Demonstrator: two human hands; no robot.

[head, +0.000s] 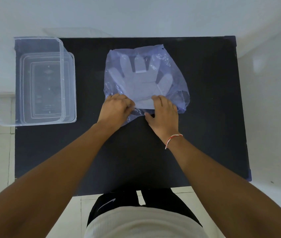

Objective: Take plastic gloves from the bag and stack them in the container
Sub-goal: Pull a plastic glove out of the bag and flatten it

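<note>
A thin bluish plastic bag [168,66] lies flat in the middle of the black table [205,117]. Through it shows a pale stack of plastic gloves [139,83], fingers pointing away from me, with a white tab at the top. My left hand [114,109] pinches the near edge of the bag at its mouth. My right hand [163,114] grips the same edge a little to the right, fingers curled over the plastic. The clear plastic container [5,121] stands at the table's left edge, with nothing inside.
The container overhangs the table's left side, and its lid [71,86] seems to lie under or beside it. Pale floor tiles surround the table. A white wall rises behind the far edge.
</note>
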